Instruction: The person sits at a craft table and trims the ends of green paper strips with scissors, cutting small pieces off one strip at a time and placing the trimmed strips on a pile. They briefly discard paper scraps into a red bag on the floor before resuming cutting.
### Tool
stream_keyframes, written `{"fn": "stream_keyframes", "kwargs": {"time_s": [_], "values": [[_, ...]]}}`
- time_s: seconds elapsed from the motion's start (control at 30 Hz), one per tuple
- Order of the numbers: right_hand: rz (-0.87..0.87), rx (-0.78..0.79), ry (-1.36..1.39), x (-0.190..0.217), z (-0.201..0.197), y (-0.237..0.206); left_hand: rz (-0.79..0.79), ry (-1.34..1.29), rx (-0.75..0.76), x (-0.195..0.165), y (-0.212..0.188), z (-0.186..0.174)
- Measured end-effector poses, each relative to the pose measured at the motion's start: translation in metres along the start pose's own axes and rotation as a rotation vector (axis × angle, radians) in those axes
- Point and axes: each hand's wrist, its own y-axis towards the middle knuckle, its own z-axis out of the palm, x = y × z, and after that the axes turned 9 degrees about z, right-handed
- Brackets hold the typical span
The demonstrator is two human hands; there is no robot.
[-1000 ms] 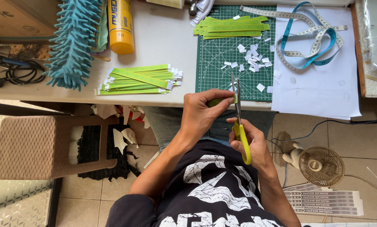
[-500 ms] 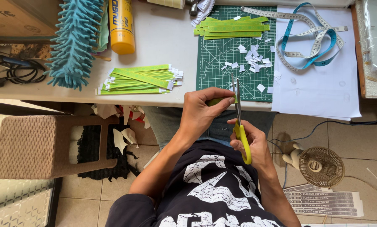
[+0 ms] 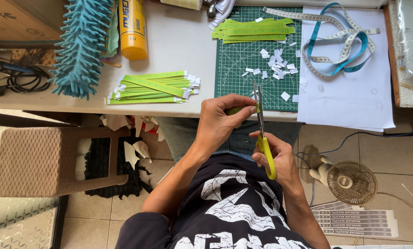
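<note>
Stack of green strips point(image 3: 153, 87) on tabletop point(image 3: 183, 46). Left hand point(image 3: 222, 120) pinches a green strip point(image 3: 237, 110) at tabletop edge; scissors point(image 3: 263, 133) blades closed on it, right hand point(image 3: 275, 157) gripping yellow handles. Cutting mat point(image 3: 243, 69) behind.

Yellow cylindrical can point(image 3: 132, 28) on the table — printed white strips point(image 3: 356, 221) on the floor.

- Lying on the white table point(image 3: 183, 41): green cutting mat point(image 3: 243, 69), yellow bottle point(image 3: 132, 27), stacked green strips point(image 3: 151, 87), white paper sheet point(image 3: 349, 92).
- Standing on the tiled floor point(image 3: 390, 152): woven stool point(image 3: 36, 161), small fan point(image 3: 351, 183).
</note>
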Motion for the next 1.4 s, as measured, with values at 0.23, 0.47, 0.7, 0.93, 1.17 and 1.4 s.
{"fn": "stream_keyframes", "kwargs": {"time_s": [0.23, 0.47, 0.7, 0.93, 1.17, 1.4], "values": [[0.010, -0.018, -0.017, 0.002, 0.000, 0.000, -0.017, -0.040, 0.013, 0.000, 0.001, -0.001], [0.029, -0.035, -0.045, 0.003, 0.000, -0.001, -0.045, -0.051, 0.021, 0.000, 0.001, -0.003], [0.041, -0.022, -0.044, 0.005, -0.002, -0.001, -0.047, -0.090, 0.039, 0.007, 0.004, -0.007], [0.048, -0.021, -0.034, 0.007, -0.002, 0.000, -0.042, -0.071, 0.043, 0.008, 0.006, -0.006], [0.064, -0.027, -0.039, 0.006, -0.002, -0.001, -0.037, -0.062, 0.044, 0.016, 0.005, -0.009], [0.138, -0.045, -0.076, -0.005, -0.008, 0.006, -0.039, 0.000, 0.012, 0.032, 0.009, -0.010]]}}
